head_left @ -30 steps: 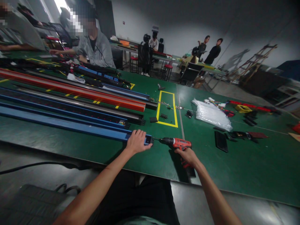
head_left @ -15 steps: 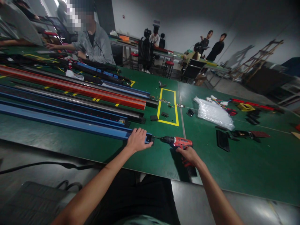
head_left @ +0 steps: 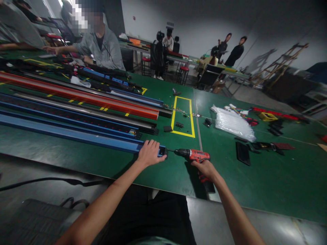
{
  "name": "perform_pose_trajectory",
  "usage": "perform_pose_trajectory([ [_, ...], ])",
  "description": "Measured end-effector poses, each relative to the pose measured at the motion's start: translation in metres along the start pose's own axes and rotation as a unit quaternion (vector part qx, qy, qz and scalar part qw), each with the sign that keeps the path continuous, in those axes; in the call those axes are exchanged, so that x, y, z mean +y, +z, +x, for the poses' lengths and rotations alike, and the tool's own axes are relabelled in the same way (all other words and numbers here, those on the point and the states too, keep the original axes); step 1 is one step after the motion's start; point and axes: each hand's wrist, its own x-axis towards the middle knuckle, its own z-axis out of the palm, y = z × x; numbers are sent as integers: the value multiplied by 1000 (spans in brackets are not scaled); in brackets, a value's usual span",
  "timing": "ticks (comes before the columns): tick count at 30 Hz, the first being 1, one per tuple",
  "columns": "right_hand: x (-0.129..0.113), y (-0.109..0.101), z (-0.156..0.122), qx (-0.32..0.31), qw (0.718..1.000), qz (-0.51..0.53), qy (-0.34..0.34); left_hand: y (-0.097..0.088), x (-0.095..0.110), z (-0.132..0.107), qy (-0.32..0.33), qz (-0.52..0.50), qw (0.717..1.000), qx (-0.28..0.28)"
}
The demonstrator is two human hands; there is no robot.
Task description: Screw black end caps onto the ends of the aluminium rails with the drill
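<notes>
Only a co-worker's hand, far off on the left, has slid a bit more to the left; the person's own two hands have hardly moved. So the work seems to be at the same spot, with nothing let go. One long blue bar lies on the green table, closest to the person. At its right end is the left hand, with fingers side by side, bent over the bar, and the thumb near the black end piece. Next comes the thin bit, pointing at that end; I can't tell if its tip has gone in. It sits in the red drill. The right hand has its fingers wrapped round the handle, mostly hidden. Past that lies a clear plastic pack
</notes>
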Motion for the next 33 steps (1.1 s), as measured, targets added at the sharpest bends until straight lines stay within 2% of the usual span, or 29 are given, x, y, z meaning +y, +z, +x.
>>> perform_pose_trajectory([
  [33,2,2,4,1,1000,8,-7,-2,-1,0,13,33,999,-8],
])
